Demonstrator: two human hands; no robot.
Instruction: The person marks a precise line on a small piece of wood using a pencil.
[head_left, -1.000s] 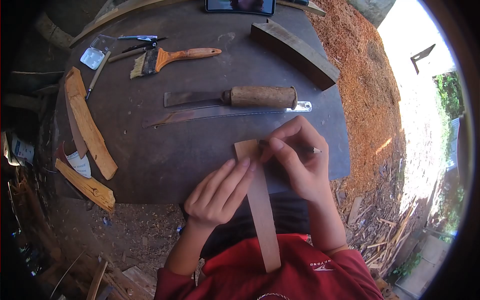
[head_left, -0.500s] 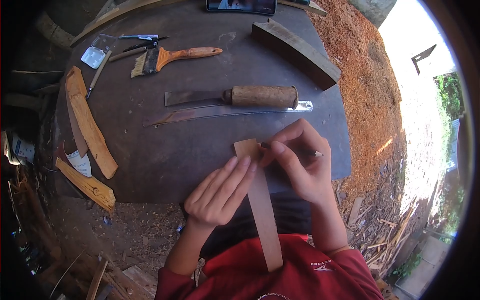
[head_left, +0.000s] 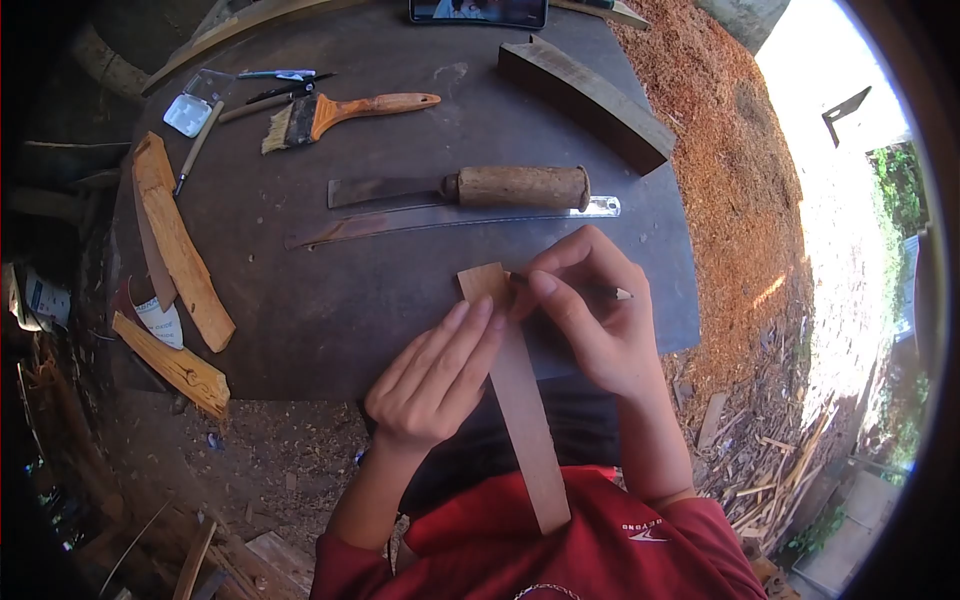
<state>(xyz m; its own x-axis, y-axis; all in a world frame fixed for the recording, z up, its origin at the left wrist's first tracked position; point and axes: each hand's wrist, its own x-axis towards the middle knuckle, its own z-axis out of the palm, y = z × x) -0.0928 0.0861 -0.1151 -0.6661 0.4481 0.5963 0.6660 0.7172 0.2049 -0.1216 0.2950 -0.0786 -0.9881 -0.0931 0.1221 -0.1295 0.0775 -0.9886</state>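
A thin, flat wooden strip (head_left: pixel 530 430) runs from the table's near edge down towards the red shirt. My left hand (head_left: pixel 435 375) lies over its upper part, the fingers long and close together on the wood; the thumb is hidden. On the other side of the strip, my right hand (head_left: pixel 595 310) pinches a dark pencil (head_left: pixel 610 292) between thumb and forefinger. One pencil end meets the strip's right edge near its top, while the pale, pointed end sticks out to the right. Beyond my hands lie a chisel (head_left: pixel 520 187) with a thick wooden handle and a metal ruler (head_left: pixel 450 218).
A paintbrush (head_left: pixel 370 106), a craft knife (head_left: pixel 200 148) and a small white case (head_left: pixel 187 115) lie at the back left. Wood offcuts (head_left: pixel 185 245) line the left edge. A dark wooden block (head_left: pixel 590 105) and a phone (head_left: pixel 478 12) sit farther back.
The strip's top end and both my hands have shifted slightly up and left in view. Things on the table shift a little too. The pencil stays in my right hand.
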